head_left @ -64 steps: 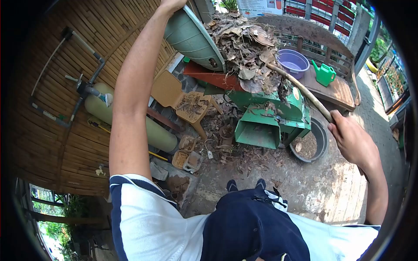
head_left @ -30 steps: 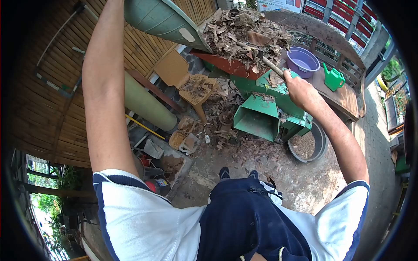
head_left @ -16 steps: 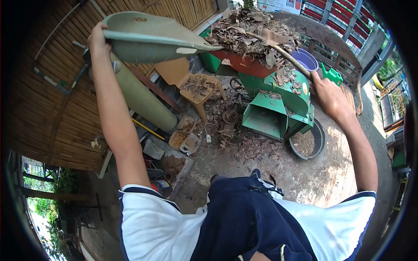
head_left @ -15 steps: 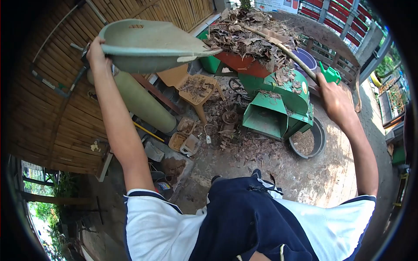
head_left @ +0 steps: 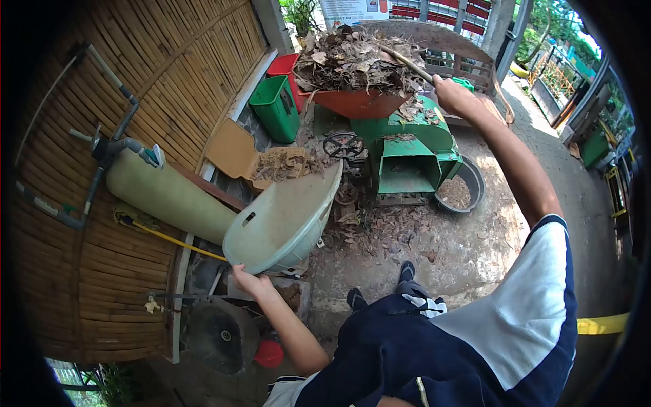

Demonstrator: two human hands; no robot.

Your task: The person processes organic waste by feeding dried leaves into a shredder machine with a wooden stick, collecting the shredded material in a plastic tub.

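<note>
Pale green tub [head_left: 281,224], empty, hangs low by its rim from the closed left hand [head_left: 248,280]. Right hand [head_left: 456,97] grips a stick [head_left: 405,62] whose far end is buried in dry leaves [head_left: 352,57] atop the green machine [head_left: 405,152].

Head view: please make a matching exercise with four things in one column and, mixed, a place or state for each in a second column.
Things:
1. pale green tub
2. wooden stick
3. dry leaves
4. round basin

Places or states:
A. on the ground beside the green machine
B. piled in the red hopper
C. empty, held by the left hand
D. in the grip of the right hand

Pairs: 1-C, 2-D, 3-B, 4-A
</note>
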